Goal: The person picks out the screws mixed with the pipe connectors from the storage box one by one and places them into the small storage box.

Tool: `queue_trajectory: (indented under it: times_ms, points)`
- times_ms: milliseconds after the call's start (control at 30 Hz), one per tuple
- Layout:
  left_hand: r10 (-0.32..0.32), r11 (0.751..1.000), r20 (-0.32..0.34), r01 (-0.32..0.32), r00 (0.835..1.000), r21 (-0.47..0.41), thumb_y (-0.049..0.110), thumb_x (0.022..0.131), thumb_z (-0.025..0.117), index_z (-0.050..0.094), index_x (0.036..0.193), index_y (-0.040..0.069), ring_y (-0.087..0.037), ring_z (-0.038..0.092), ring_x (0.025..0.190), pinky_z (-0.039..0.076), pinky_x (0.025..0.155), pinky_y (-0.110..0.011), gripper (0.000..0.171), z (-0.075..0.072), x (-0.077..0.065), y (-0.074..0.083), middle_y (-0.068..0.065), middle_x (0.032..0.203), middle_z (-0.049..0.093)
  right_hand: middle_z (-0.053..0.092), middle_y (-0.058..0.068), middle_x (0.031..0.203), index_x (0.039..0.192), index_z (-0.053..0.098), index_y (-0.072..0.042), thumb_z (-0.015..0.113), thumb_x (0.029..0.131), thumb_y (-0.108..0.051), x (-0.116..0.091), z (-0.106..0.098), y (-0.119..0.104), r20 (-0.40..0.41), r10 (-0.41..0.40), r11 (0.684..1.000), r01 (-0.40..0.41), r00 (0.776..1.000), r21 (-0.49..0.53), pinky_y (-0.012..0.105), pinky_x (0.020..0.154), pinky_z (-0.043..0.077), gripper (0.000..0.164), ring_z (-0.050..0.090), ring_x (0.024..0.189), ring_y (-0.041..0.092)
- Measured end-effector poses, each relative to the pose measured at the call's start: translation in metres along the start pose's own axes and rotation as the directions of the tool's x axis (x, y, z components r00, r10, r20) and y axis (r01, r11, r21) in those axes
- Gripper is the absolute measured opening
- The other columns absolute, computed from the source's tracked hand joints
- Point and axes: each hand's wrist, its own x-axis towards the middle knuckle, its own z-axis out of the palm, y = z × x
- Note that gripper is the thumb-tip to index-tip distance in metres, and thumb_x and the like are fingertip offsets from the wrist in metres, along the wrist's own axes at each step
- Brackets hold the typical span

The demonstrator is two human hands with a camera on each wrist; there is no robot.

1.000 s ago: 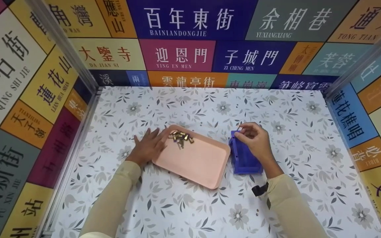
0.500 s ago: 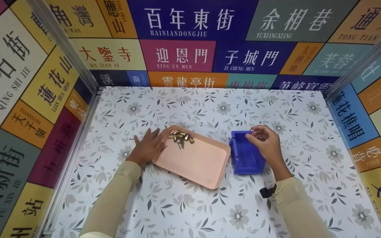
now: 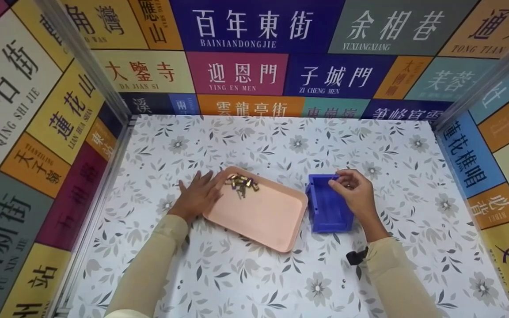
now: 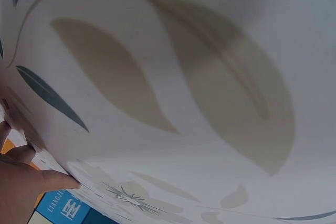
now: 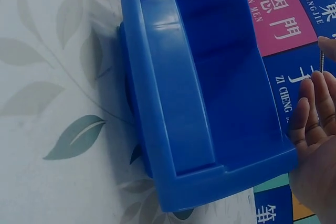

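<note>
My left hand (image 3: 198, 197) rests with spread fingers at the left end of a peach tray (image 3: 261, 221); only part of that hand (image 4: 21, 184) shows in the left wrist view. A small pile of gold and dark metal pieces (image 3: 242, 183) lies in the tray's far left corner. To the right stands a blue plastic bin (image 3: 327, 201), with no contents visible in it. Over its far right edge is my right hand (image 3: 355, 190). In the right wrist view, thumb and fingertips pinch a thin, ridged metal rod (image 5: 322, 59), perhaps a screw.
A white tabletop (image 3: 254, 282) with a grey leaf print lies under everything. Panels (image 3: 254, 26) with coloured sign lettering rise at the back and both sides. A black strap (image 3: 357, 256) is at the right wrist.
My right hand has shifted right, from the bin's far left corner to its far right edge, then nearly stopped. The left hand, tray and pile stay in place.
</note>
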Motion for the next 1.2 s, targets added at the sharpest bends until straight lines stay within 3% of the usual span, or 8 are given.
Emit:
queue_trajectory:
  times_ms: [333,1200]
  points:
    - [0.039,0.999,-0.015,-0.039,0.999,-0.007,0.063,0.107,0.021,0.01,0.161,0.05,-0.04,0.007,0.159,-0.004,0.111,-0.084,0.057,-0.0017,-0.0031,-0.0013,0.001,0.172,0.021,0.068,0.001,0.087,0.115,0.07,0.005,0.084,0.087,-0.016,-0.0009,-0.0013,0.0033,0.037,0.025,1.0,-0.025,0.999,-0.009,0.018,0.074,0.053,0.038,0.064,0.079,0.009]
    - [0.035,0.999,0.003,-0.035,0.999,-0.006,0.062,0.107,0.022,0.011,0.162,0.048,-0.039,0.006,0.16,-0.005,0.112,-0.083,0.057,-0.0042,-0.0021,-0.0023,0.002,0.172,0.02,0.068,0.001,0.085,0.116,0.067,0.01,0.084,0.086,-0.014,-0.0006,-0.0008,0.0042,0.038,0.018,1.0,-0.018,0.999,0.003,0.017,0.071,0.053,0.042,0.063,0.078,0.009]
